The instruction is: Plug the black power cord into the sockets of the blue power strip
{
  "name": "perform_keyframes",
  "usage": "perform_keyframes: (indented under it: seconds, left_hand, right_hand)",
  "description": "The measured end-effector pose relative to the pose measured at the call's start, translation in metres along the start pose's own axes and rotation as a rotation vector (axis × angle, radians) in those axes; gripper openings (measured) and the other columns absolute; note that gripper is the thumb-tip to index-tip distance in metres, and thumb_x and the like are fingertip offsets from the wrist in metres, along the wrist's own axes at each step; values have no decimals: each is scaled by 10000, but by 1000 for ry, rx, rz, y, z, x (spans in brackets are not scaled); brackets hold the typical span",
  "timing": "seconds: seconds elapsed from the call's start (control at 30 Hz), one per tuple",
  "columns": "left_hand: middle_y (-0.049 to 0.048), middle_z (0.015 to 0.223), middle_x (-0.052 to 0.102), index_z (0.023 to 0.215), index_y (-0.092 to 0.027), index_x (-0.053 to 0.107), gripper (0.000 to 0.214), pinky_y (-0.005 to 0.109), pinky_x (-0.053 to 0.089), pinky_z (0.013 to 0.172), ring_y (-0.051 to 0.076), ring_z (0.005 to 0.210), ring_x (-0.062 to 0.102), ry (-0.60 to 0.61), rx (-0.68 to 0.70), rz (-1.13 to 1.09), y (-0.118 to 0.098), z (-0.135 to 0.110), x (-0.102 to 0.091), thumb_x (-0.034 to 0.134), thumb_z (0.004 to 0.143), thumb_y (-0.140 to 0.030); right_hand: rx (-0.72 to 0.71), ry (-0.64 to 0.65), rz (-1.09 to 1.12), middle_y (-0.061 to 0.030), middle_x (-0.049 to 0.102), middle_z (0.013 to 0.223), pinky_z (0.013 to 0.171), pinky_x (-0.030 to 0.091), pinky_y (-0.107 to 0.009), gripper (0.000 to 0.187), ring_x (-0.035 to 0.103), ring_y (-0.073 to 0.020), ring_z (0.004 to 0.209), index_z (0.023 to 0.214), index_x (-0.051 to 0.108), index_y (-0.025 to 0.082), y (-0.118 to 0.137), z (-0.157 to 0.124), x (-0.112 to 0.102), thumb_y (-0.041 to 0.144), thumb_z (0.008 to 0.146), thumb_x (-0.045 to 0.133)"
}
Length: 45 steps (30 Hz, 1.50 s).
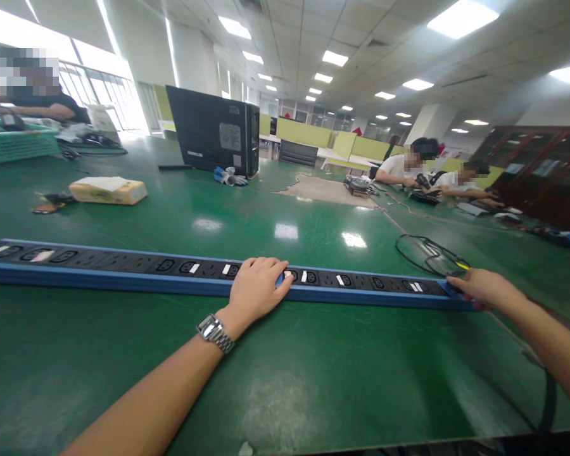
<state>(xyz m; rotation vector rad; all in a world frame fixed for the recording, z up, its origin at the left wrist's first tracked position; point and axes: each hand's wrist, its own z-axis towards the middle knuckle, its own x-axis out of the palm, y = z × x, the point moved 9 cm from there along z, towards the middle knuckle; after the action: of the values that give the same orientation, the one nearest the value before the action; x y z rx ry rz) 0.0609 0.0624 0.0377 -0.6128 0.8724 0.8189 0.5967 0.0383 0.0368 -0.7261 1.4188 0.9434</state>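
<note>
A long blue and black power strip [123, 269] with many sockets lies across the green table [285, 380]. My left hand [256, 288], with a metal watch on the wrist, rests on the strip near its middle, fingers curled over its top. My right hand [479, 286] holds the strip's right end, fingers closed around it. A black cable [427, 253] with a yellow tag lies looped just behind that end.
A black computer case [213, 130] stands at the back centre with gloves beside it. A tissue pack [108, 190] lies at the left, a green basket [16, 145] farther back. People sit at the far left and the far right. A torn patch marks the table mat.
</note>
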Motion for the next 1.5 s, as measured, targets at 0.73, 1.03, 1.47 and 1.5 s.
perform_keyframes:
  seconds: [0.73, 1.03, 1.47, 1.5]
  left_hand:
    - [41, 1098, 682, 1137, -206, 629, 377, 392, 376, 913, 214, 1044, 583, -5, 15, 3, 0, 0, 1, 381, 941, -411]
    - [41, 1092, 683, 1133, -213, 633, 366, 399, 376, 918, 218, 1037, 584, -6, 2, 2, 1, 0, 1, 390, 936, -404]
    - [48, 1103, 682, 1143, -206, 628, 380, 400, 380, 921, 217, 1045, 584, -2, 17, 7, 0, 0, 1, 378, 940, -407]
    - [49, 1101, 682, 1143, -207, 628, 380, 400, 381, 920, 217, 1042, 584, -1, 17, 6, 0, 0, 1, 377, 940, -407]
  right_hand:
    - [100, -51, -180, -98, 645, 669, 620, 446, -334, 450, 642, -273, 713, 785, 521, 215, -8, -18, 14, 621, 837, 334]
    - [119, -59, -203, -116, 662, 758, 598, 434, -340, 496, 618, -276, 719, 731, 588, 223, -9, -12, -24, 648, 820, 350]
    - [28, 116, -228, -82, 666, 693, 609, 387, -302, 458, 613, -221, 688, 610, 578, 185, 43, -16, 2, 516, 874, 404]
    - [26, 131, -245, -87, 664, 691, 614, 388, -304, 465, 612, -222, 687, 591, 575, 184, 42, -14, 2, 509, 876, 405]
